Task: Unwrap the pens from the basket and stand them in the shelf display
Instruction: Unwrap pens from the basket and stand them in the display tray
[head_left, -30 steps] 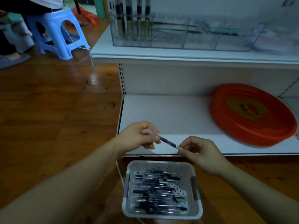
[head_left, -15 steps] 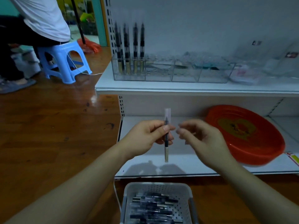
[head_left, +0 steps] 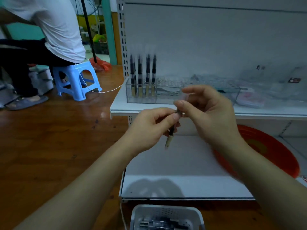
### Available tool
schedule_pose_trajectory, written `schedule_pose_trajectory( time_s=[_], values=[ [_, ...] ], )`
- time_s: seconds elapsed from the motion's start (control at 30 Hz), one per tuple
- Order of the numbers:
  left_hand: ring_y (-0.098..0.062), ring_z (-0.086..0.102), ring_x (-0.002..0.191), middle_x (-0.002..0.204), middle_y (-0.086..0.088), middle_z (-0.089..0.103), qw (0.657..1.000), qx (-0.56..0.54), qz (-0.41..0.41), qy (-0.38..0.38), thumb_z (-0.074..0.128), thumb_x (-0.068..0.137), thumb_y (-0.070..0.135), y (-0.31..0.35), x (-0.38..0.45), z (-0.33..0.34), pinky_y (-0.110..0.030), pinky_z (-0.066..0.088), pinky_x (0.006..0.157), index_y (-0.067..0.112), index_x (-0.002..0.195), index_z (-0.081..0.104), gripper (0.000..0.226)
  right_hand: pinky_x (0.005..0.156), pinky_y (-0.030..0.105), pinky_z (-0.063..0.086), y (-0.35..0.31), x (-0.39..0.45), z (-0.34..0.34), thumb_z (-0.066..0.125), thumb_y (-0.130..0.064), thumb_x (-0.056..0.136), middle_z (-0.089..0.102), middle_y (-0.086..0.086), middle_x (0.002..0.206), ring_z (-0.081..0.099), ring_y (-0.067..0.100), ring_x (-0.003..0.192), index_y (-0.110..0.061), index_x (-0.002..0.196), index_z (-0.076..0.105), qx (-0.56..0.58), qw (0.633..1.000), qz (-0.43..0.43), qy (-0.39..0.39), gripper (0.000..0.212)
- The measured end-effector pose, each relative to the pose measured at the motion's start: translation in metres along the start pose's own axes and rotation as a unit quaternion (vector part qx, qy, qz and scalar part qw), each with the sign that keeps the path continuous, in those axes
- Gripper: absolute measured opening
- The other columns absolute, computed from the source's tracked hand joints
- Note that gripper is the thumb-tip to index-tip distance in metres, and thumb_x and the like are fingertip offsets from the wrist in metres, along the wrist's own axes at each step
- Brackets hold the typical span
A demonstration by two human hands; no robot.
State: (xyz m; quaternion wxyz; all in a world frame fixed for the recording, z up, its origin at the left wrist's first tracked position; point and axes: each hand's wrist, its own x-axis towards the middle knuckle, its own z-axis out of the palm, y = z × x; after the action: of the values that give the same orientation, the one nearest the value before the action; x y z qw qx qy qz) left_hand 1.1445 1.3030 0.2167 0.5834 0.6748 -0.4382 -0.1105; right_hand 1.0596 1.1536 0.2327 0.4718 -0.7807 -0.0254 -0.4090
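Since half a second ago both hands have risen toward the upper shelf [head_left: 166,109], and the right hand [head_left: 209,113] has closed in on the top of the pen [head_left: 171,133], where before it hung apart. That pen is slim, with a dark barrel and a pale gold lower end, tilted slightly, tip down. Its clear plastic wrapper [head_left: 185,97] is thin and glossy, blurred above the fingers. The left hand [head_left: 149,128] grips the barrel between thumb and curled fingers; the right hand pinches the wrapper at the pen's top end, its other fingers loosely bent. Just behind, a clear acrylic display [head_left: 166,95] with square compartments holds standing pens [head_left: 142,75] in its leftmost cell. Below, the white perforated plastic basket [head_left: 167,211] holds more wrapped pens. A round red tray [head_left: 272,151] leans on the lower shelf.
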Motion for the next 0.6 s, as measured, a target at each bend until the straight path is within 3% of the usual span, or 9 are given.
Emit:
schedule_pose_trajectory(
  time_s=[0.13, 0.23, 0.3, 0.43, 0.6],
  values=[
    [-0.005, 0.069, 0.085, 0.089, 0.008, 0.073, 0.988, 0.073, 0.055, 0.126, 0.068, 0.092, 0.028, 0.009, 0.007, -0.021, -0.022, 0.057, 0.072, 0.022, 0.102, 0.072, 0.012, 0.070, 0.026, 0.058, -0.020, 0.032, 0.007, 0.079, -0.015, 0.086, 0.073, -0.009, 0.077, 0.073, 0.011, 0.077, -0.032, 0.098, 0.067, 0.022, 0.998, -0.045, 0.048, 0.024],
    [-0.006, 0.063, 0.089, 0.094, 0.010, 0.067, 0.938, 0.174, 0.108, 0.279, 0.069, 0.092, 0.027, 0.009, 0.012, -0.037, -0.019, 0.052, 0.075, 0.022, 0.097, 0.066, 0.007, 0.068, 0.027, 0.058, -0.036, 0.060, 0.011, 0.075, -0.011, 0.089, 0.075, 0.003, 0.083, 0.074, 0.017, 0.075, -0.022, 0.098, 0.068, 0.057, 0.993, -0.063, 0.087, 0.016],
    [-0.006, 0.058, 0.096, 0.105, 0.006, 0.061, 0.907, 0.217, 0.106, 0.345, 0.071, 0.090, 0.025, 0.006, 0.016, -0.044, -0.018, 0.050, 0.081, 0.023, 0.104, 0.061, 0.017, 0.068, 0.026, 0.058, -0.044, 0.077, 0.014, 0.073, -0.011, 0.090, 0.075, 0.006, 0.085, 0.073, 0.017, 0.073, -0.018, 0.099, 0.068, 0.064, 0.990, -0.075, 0.104, 0.013],
    [-0.011, 0.051, 0.115, 0.118, 0.009, 0.048, 0.905, 0.240, 0.040, 0.349, 0.075, 0.086, 0.028, -0.004, 0.021, -0.049, -0.035, 0.049, 0.098, 0.020, 0.123, 0.053, 0.043, 0.069, 0.026, 0.059, -0.052, 0.106, 0.024, 0.073, -0.012, 0.091, 0.073, 0.005, 0.084, 0.072, 0.017, 0.072, -0.013, 0.102, 0.070, 0.039, 0.986, -0.108, 0.124, 0.012],
    [-0.012, 0.047, 0.128, 0.140, 0.004, 0.048, 0.918, 0.253, -0.022, 0.305, 0.071, 0.089, 0.036, -0.009, 0.023, -0.048, -0.025, 0.039, 0.098, 0.020, 0.140, 0.044, 0.060, 0.071, 0.027, 0.061, -0.045, 0.122, 0.042, 0.071, -0.015, 0.092, 0.072, -0.001, 0.084, 0.071, 0.011, 0.074, -0.013, 0.107, 0.072, -0.024, 0.989, -0.114, 0.087, 0.015]
  ],
)
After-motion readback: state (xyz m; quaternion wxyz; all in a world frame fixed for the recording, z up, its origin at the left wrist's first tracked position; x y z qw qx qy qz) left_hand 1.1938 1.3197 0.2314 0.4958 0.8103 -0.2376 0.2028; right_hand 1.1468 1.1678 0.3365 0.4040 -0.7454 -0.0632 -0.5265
